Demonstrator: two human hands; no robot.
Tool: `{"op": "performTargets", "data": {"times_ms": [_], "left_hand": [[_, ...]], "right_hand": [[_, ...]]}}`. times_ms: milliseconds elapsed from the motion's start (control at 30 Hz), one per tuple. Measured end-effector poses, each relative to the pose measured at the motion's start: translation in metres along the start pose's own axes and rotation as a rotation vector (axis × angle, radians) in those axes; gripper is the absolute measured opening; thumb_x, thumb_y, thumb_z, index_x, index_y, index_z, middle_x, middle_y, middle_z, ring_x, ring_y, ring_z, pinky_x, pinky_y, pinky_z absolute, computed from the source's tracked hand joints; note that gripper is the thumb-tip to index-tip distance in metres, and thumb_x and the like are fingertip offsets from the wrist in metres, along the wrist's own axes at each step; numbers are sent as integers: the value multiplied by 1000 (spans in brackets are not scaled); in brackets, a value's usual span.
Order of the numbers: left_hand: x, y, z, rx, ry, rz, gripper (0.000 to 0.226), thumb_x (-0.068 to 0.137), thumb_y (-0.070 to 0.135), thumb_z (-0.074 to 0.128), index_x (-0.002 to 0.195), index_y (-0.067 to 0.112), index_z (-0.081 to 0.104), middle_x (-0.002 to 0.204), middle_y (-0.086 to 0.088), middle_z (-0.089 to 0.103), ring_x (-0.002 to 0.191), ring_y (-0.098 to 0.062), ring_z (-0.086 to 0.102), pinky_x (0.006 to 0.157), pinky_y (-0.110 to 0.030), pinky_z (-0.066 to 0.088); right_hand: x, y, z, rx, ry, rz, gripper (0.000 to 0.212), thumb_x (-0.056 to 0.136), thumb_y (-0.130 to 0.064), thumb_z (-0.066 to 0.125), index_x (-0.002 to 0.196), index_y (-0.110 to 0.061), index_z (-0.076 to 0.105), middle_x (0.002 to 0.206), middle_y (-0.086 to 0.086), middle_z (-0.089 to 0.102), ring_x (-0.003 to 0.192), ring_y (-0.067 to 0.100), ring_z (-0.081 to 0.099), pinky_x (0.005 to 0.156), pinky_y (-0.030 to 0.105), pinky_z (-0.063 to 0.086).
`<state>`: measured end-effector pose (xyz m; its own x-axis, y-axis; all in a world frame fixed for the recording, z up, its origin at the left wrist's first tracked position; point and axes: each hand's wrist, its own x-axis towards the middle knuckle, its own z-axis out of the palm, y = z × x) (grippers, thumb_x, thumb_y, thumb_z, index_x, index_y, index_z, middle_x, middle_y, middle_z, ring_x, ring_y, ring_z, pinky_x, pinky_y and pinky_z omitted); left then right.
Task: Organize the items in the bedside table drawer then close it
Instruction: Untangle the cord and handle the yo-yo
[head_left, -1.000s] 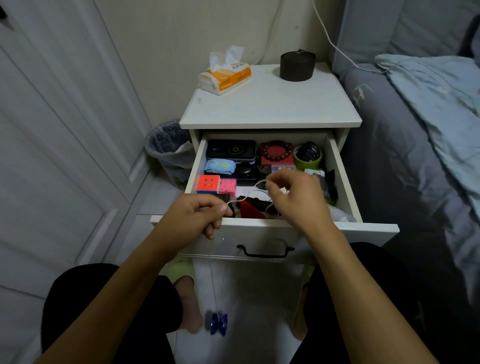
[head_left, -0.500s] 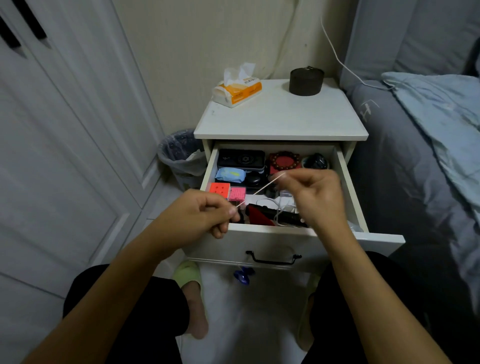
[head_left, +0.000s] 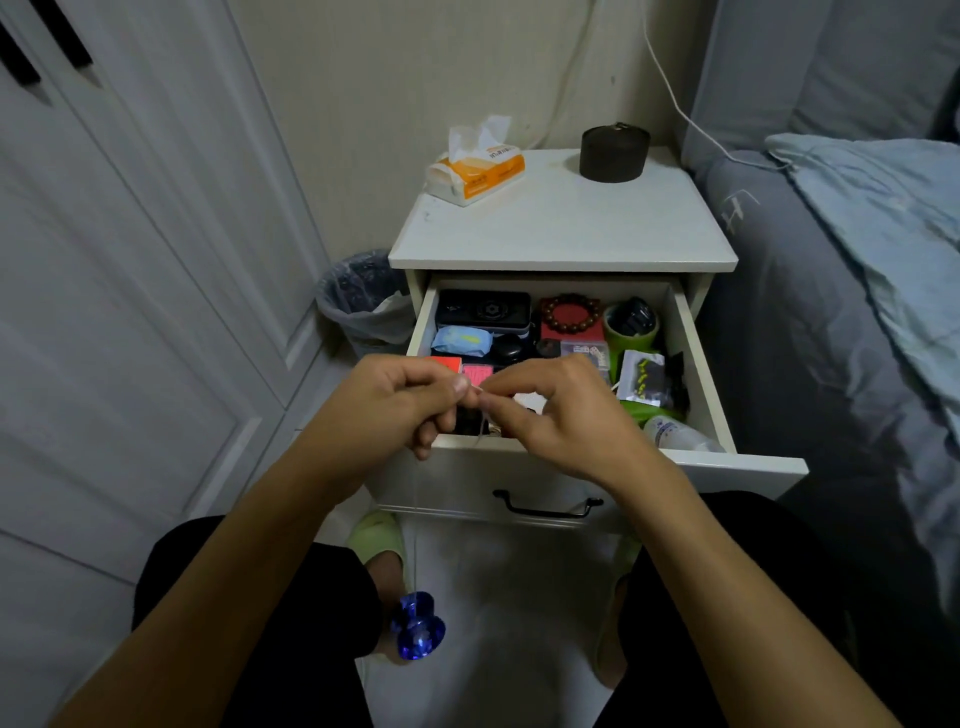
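Both hands meet right over the near edge of the open drawer (head_left: 696, 364). The left hand (head_left: 395, 405) has its fingers curled, thumb and forefinger pinching a thin white string (head_left: 415, 519), and the right hand (head_left: 556, 415) pinches the same string just beside it, fingertips almost touching. The string drops straight down from the left hand, past the drawer front, to a blue yo-yo (head_left: 417, 626) hanging low between the person's knees, above the floor.

The drawer is pulled well out of the white bedside bench (head_left: 561, 234). At the far left inside lies a black case (head_left: 483, 310), a blue packet (head_left: 461, 340) just near of it. A bead bracelet (head_left: 571, 312) rests on a red box in the far middle, and a green cup (head_left: 631, 330) sits at the far right. A pink block (head_left: 477, 373) peeks out just beyond the left hand. A white bottle (head_left: 675, 431) lies in the near right corner.

On the bench top, a tissue pack (head_left: 475, 174) at far left, a dark round tin (head_left: 614, 153) at far right. A lined bin (head_left: 363, 301) stands to the left, the bed (head_left: 831, 312) to the right.
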<state>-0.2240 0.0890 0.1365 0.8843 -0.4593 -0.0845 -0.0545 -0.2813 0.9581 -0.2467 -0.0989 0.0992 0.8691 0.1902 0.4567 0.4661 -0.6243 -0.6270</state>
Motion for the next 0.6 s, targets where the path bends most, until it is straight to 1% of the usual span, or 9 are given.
{"op": "performTargets", "data": {"times_ms": [133,200,233,300,367,400,467,533,600], "left_hand": [[-13,-5,-2,45,-56,-64,25,97,17,56,79,9,71,57,-2,58,49,-12,51,47,-19,45],[-22,-8,-8,27,-67,-90,27,96,17,55,76,11,72,56,-4,56,48,-14,49,48,-23,44],[-26,-8,-11,11,-58,-99,28,96,16,55,75,11,72,55,-4,55,46,-15,48,47,-24,43],[-28,-7,-16,-20,-23,-92,27,96,15,55,75,12,73,54,-4,52,44,-14,42,45,-26,38],[-26,1,-15,-55,-22,-53,27,95,15,56,75,14,73,54,-4,50,43,-12,37,43,-24,33],[-22,6,-12,-61,-36,-32,27,95,16,56,75,15,74,55,-4,49,44,-11,35,42,-22,30],[-12,19,-7,-32,-63,0,27,96,17,56,77,16,74,56,-3,49,46,-11,35,43,-23,29],[1,30,-4,2,-89,14,24,97,17,56,82,12,73,55,-2,49,47,-12,35,46,-26,28],[11,38,-4,26,-117,25,23,97,17,56,82,10,73,55,-2,48,47,-12,35,47,-26,28]], "right_hand": [[-1,2,-15,159,363,214,14,88,-14,68,80,-10,78,70,-2,73,67,11,68,66,37,54],[0,8,-25,189,475,317,13,88,-16,68,82,-10,79,72,-3,73,69,10,69,68,33,57],[0,13,-29,160,482,364,14,88,-18,67,84,-11,78,74,-2,73,70,11,69,70,34,58],[0,25,-30,23,359,444,15,90,-22,66,87,-14,78,78,-2,74,74,12,69,75,39,58],[-3,25,-24,-111,153,451,16,91,-27,64,99,-18,75,94,-2,74,87,12,68,87,39,55],[-4,22,-20,-142,68,412,23,91,-29,65,110,-19,72,106,-2,73,97,11,66,93,36,52],[-4,10,-16,-130,-4,257,40,89,-31,67,127,-19,63,124,-4,65,114,10,58,100,32,46],[2,-5,-15,-56,-11,114,39,89,-32,67,126,-23,63,123,-7,66,115,10,57,97,29,46],[10,-13,-15,-4,36,-2,24,91,-33,62,109,-22,73,103,-8,72,98,11,63,81,29,50]]}}
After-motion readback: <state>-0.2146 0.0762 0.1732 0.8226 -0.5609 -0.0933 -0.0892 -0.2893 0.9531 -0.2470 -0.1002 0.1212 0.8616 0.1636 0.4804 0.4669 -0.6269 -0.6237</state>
